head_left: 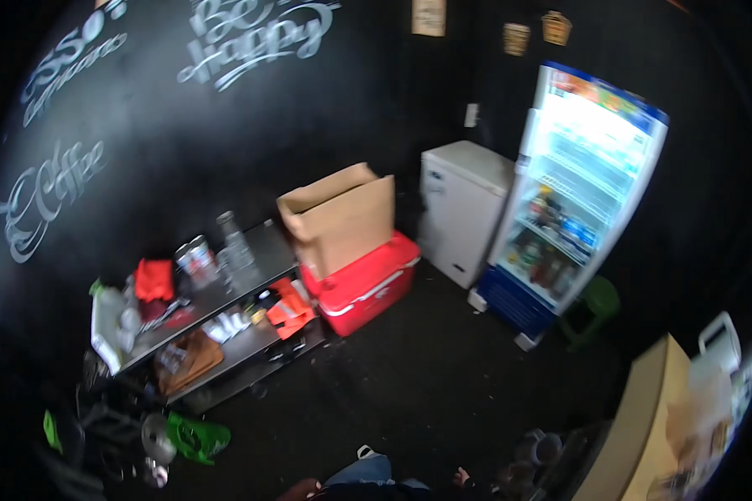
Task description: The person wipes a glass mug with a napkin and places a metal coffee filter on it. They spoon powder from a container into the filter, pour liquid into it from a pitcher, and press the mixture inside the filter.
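Note:
My right hand (462, 477) shows small at the bottom edge, beside my jeans (368, 472), with a dark band at the wrist. Its fingers look loosely apart and I see nothing in them. A blurred reddish-brown shape (301, 490) lies at the bottom edge on my left; whether it is my left hand or a sleeve I cannot make out. Dark floor (376, 376) stretches ahead of my shoe (365, 452). Neither side touches any object that I can see.
Along the left wall stands a low shelf (267, 250) with glass bottles (236, 246), cans and cloths. A cardboard box (342, 219) rests on a red cooler (372, 288). Farther right are a white chest freezer (464, 209), a lit display fridge (572, 200), a green stool (593, 305) and a counter (635, 417).

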`<move>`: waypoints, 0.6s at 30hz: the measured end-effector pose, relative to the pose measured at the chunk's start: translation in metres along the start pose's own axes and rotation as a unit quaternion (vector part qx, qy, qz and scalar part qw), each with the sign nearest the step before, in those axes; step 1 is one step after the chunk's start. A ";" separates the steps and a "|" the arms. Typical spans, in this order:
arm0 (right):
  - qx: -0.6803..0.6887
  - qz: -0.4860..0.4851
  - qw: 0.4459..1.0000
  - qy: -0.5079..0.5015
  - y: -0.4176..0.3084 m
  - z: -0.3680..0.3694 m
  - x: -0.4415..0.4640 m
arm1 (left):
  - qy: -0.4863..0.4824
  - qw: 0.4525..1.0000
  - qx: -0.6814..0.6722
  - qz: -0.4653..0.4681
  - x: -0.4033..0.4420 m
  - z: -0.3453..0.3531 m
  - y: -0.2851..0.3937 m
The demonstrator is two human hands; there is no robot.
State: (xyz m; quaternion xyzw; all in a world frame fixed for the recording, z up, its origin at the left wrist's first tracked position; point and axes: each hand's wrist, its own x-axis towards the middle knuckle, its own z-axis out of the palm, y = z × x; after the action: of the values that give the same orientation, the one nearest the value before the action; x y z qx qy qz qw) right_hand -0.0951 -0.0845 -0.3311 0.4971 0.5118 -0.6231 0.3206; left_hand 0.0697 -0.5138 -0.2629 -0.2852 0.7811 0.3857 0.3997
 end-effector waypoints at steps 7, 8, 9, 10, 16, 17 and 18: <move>-0.276 -0.043 0.950 -0.140 -0.064 0.169 -0.011 | 0.057 0.985 -0.161 -0.039 0.019 -0.012 0.000; -0.300 -0.040 0.942 -0.145 -0.075 0.186 -0.009 | 0.051 0.982 -0.174 -0.047 0.020 -0.011 0.000; -0.325 -0.039 0.933 -0.148 -0.087 0.199 -0.008 | 0.043 0.980 -0.186 -0.057 0.023 -0.012 0.002; -0.347 -0.035 0.925 -0.147 -0.098 0.211 -0.003 | 0.035 0.977 -0.198 -0.067 0.025 -0.012 0.003; -0.480 -0.004 0.871 -0.108 -0.177 0.284 0.029 | 0.000 0.961 -0.248 -0.122 0.050 -0.042 -0.001; -0.500 -0.002 0.860 -0.101 -0.193 0.299 0.035 | -0.003 0.959 -0.253 -0.127 0.057 -0.051 -0.001; -0.521 -0.002 0.848 -0.097 -0.207 0.315 0.040 | -0.007 0.958 -0.256 -0.130 0.065 -0.061 -0.001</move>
State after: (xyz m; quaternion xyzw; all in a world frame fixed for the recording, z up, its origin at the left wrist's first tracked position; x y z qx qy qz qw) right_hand -0.3876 -0.3256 -0.3089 0.1928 0.7285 -0.3103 0.5796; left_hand 0.0121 -0.5734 -0.2946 -0.4741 0.6095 0.5195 0.3658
